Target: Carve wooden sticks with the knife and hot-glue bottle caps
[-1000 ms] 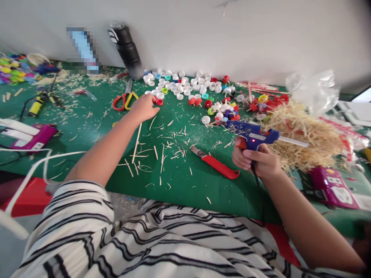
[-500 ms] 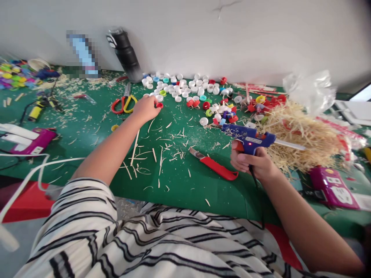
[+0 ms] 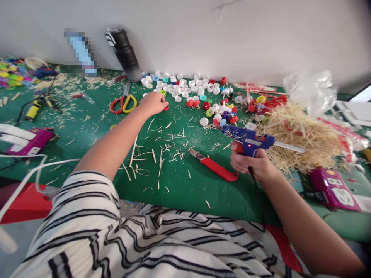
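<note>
My left hand (image 3: 153,103) is closed with its fingertips on a small red bottle cap (image 3: 166,108), just in front of the spread of caps. In my right hand (image 3: 255,164) is a blue hot glue gun (image 3: 246,136), its red light lit and a glue stick sticking out of the back. The gun's nozzle points left, close to a cluster of caps (image 3: 222,112), some with small sticks in them. Between my hands lies a red-handled utility knife (image 3: 214,165) among wood shavings. Scissors (image 3: 124,103) with red and yellow handles rest beside my left hand.
Many mostly white caps (image 3: 185,88) line the wall. A black bottle (image 3: 124,54) stands behind the scissors. Straw-like shavings (image 3: 307,139) and a clear plastic bag (image 3: 311,90) are piled right. Purple devices (image 3: 333,189) sit at both sides of the green table (image 3: 185,200).
My left hand has moved slightly right with the red cap at its fingertips. My right hand holds the glue gun in nearly the same place.
</note>
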Tool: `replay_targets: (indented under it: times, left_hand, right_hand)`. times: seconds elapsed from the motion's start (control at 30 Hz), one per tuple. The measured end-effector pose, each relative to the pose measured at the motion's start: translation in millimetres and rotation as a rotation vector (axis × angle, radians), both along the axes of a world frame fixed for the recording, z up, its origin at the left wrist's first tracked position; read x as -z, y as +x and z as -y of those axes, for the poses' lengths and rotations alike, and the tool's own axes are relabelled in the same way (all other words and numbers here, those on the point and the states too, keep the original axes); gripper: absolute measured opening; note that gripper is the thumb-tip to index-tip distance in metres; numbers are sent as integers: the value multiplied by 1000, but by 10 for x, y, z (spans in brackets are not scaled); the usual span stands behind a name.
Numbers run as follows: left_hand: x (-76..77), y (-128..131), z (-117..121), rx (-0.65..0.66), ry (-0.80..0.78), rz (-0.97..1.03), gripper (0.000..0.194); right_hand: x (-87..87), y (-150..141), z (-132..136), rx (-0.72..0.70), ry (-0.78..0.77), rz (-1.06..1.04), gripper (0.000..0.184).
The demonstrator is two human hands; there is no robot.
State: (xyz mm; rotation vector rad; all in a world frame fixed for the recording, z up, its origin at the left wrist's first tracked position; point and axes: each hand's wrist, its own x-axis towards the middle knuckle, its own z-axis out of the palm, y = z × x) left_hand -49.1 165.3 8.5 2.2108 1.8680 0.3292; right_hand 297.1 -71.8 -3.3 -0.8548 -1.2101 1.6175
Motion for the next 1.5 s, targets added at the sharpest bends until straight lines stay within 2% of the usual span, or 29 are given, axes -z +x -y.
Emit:
replay_targets:
  times: [0.13,0.33,0.53,0.7,0.83,0.9,1.0,1.07,1.17,1.23,1.33,1.4,1.5]
  left_hand:
    - [0,166,-102,6,18,-20,29]
    - [43,392,-365,-4,79,21,48]
    - [114,550,-655,-71,28,107,52]
    - [198,561,-826,-73,85,337,26]
    - [119,595,-797,-115,22,724,24]
    - [22,629,-687,-153,0,884,27]
    - [-161,657,-379,-98,-43,1004,34]
    - [-285,635,-81,-47,-126,1172,45]
    - [-439,542,457,90,-237,1287,31]
    - [-504,465,821,99,-361,1361,26]
    - [-533,375,1279,66,-545,1411,19]
    - [-504,348,1492,57,-568,1478,18]
    - [-383,360,1676,86,-549,1528,23]
  right_hand:
    - [2,-3,3,6,-16,9,26]
    - [5,10,2,6,-22,28,27]
    - [-23,8,16,22,-26,29,26]
    - [-50,13,21,31,-29,38,26]
    - [-58,33,29,32,1,13,26]
    - [-66,33,36,34,6,13,27]
    - [-86,21,49,37,-1,20,28]
    - [-99,12,57,32,0,17,27]
    - [-115,1,68,11,4,-1,25]
    - [-121,-11,77,-7,2,-18,24]
    - [-121,-44,96,-14,-9,-24,23]
    - [-111,-74,111,-17,-15,-12,23]
    - [-86,-113,132,-58,-15,2,22]
